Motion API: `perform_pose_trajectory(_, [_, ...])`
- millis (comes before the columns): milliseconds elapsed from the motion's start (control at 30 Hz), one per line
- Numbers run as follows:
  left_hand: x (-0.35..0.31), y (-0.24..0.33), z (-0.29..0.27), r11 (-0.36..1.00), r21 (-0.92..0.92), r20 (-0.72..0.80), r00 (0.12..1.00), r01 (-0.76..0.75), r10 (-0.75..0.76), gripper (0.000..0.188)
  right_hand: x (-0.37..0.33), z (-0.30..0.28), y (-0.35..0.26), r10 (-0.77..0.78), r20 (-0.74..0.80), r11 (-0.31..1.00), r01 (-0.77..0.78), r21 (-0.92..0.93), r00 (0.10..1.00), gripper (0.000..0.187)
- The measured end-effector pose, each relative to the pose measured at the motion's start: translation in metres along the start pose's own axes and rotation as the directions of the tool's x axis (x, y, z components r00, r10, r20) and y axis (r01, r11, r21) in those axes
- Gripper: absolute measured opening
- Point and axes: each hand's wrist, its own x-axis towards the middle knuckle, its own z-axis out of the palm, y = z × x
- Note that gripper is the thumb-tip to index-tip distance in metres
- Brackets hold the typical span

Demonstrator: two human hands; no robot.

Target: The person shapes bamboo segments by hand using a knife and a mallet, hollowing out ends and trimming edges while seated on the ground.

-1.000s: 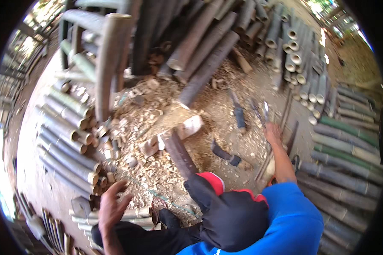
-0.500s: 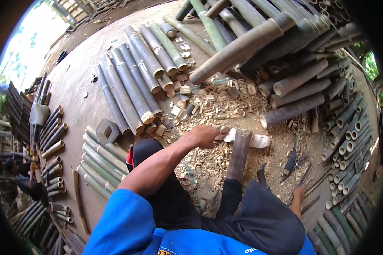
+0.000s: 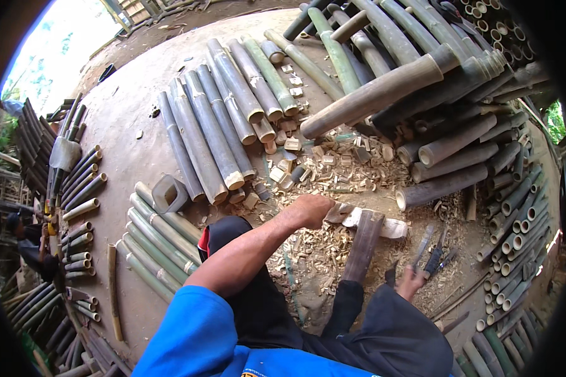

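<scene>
My left hand [image 3: 314,210] is closed at the near-left end of a pale, roughly cut length of wood or bamboo [image 3: 393,228]. This piece lies crosswise behind the upper end of a dark bamboo tube [image 3: 362,248], which stands between my legs, its lower end meeting my dark-clad leg. Low on the right, my right hand [image 3: 410,283] is closed around the lower end of a knife, its narrow grey blade [image 3: 424,244] pointing away from me; the handle is hidden in the fingers. Just right of it lies a black-handled tool [image 3: 433,261].
Wood chips [image 3: 321,251] cover the ground around my feet. Several dark bamboo lengths [image 3: 198,141] lie ahead on the left, and green ones [image 3: 160,229] beside my left knee. A large bamboo pile [image 3: 446,144] rises at the right. A plastic container [image 3: 170,194] stands left; another person [image 3: 34,245] sits far left.
My right hand has moved leftward and forward with the knife, from beside my right leg toward the dark tube. The left hand keeps its hold on the pale piece; the whole view has shifted slightly.
</scene>
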Motion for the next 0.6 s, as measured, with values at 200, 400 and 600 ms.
perform_pose_trajectory(200, [-0.007, 0.016, -0.003, 0.986, -0.066, 0.114, 0.981, -0.153, 0.16, 0.041, -0.006, 0.067, 0.031, -0.257, 0.188, 0.942, 0.289, -0.173, 0.948, 0.036])
perform_pose_trajectory(400, [-0.01, 0.006, 0.006, 0.998, -0.052, 0.098, 0.994, -0.048, 0.053, 0.041, -0.004, 0.039, 0.016, -0.382, 0.157, 0.834, 0.413, -0.366, 0.911, 0.051])
perform_pose_trajectory(600, [-0.02, 0.008, -0.012, 1.0, -0.012, 0.052, 0.999, 0.012, -0.012, 0.053, -0.053, 0.018, -0.076, 0.132, 0.837, 0.991, -0.061, -0.118, 0.53, 0.024])
